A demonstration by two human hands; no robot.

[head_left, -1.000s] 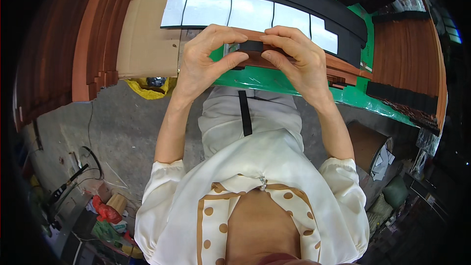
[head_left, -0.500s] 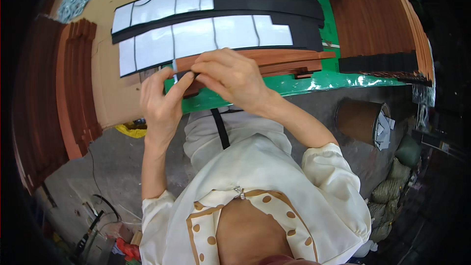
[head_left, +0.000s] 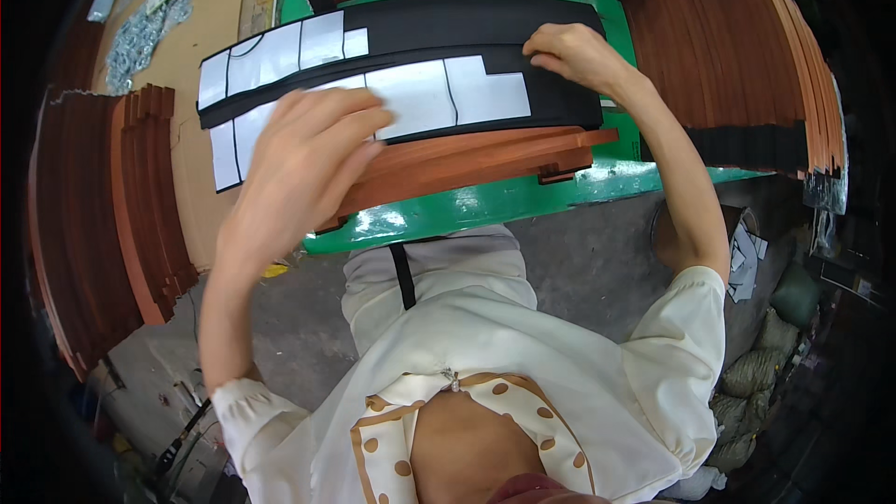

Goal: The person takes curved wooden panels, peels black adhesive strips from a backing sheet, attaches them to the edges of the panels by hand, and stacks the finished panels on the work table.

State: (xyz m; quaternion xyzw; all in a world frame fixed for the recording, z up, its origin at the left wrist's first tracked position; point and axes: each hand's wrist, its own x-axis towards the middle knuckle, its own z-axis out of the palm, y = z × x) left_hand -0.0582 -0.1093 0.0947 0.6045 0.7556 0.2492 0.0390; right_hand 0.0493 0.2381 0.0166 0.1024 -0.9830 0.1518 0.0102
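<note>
While you lean over the green table (head_left: 523, 198), stacks of reddish-brown wood strips (head_left: 737, 56) flank it on the right and left. Across the table lie two long black strips (head_left: 467, 23) with white paper patches (head_left: 425, 98), resting on a wooden board (head_left: 467, 159). Your right hand (head_left: 574, 54) sits on the right end of the near strip, fingers curled, pinching its far edge. Your left hand (head_left: 299, 168) hovers just above the strip's left part, fingers loosely spread, holding nothing.
</note>
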